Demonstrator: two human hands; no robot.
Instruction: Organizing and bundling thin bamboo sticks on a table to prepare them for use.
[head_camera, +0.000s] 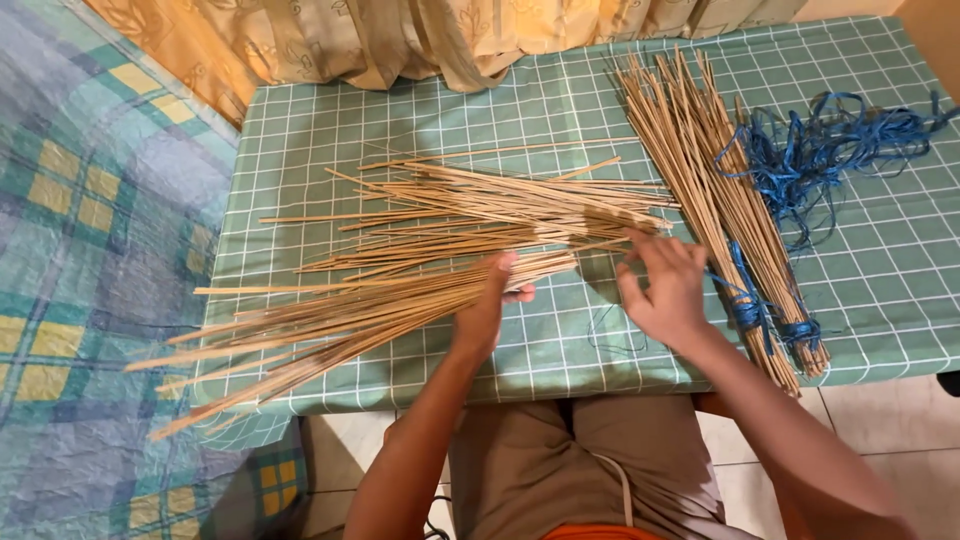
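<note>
Fingers of the left hand are curled round a loose sheaf of sticks, thumb on the near side — a closed grasp about the sheaf near its right end. That sheaf fans out leftward, its far tips hanging past the left edge of the table over the quilt.

Right hand sits just beside the left, fingers bent and pinching at the right ends of a second spread of sticks — the upper pile, lying roughly crosswise on the table. Grip looks light, fingertips only; can't tell how many sticks are actually between them.

Table is covered with a green cloth with a white grid. To the right of the right hand lies a tied bundle of the same sticks, running from the far edge down to the near edge, bound near its lower end with blue cord. The right wrist passes close by that binding. Further right, a loose tangle of blue raffia, touching the bundle's side.

Tan curtain hangs over the far table edge. Person's lap, in brown trousers, shows below the near edge
</note>
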